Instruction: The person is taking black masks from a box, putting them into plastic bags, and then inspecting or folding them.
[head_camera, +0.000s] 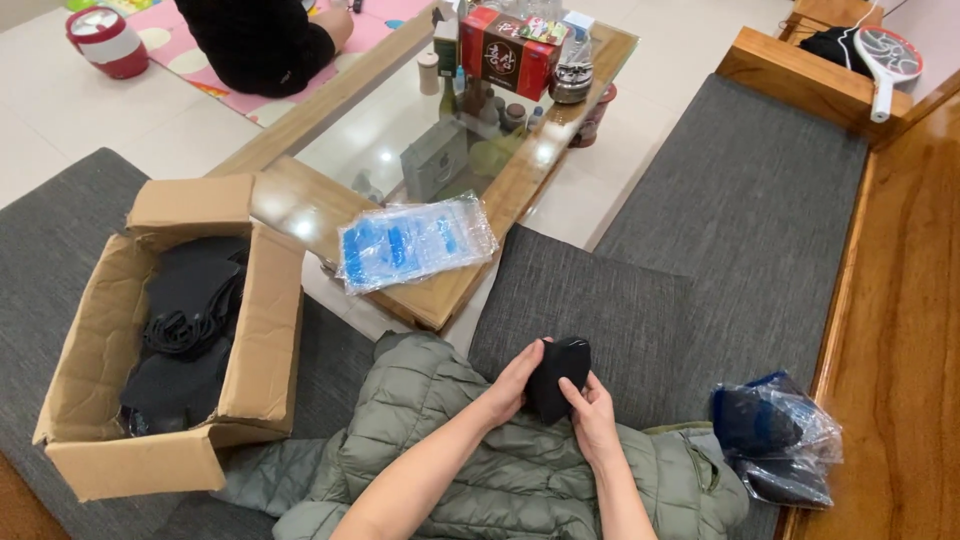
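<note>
Head view: a clear plastic packet (416, 240) with blue contents lies flat on the wooden table edge (300, 205); a red box (508, 50) stands at the table's far end. An open cardboard box (255, 330) at left holds dark masks. The black folded mask (558, 378) stands roughly upright, long axis near vertical, between both hands above a green quilted jacket (450, 440). Left hand (513, 385) grips its left edge, fingers closed; right hand (594, 412) pinches its lower right edge.
</note>
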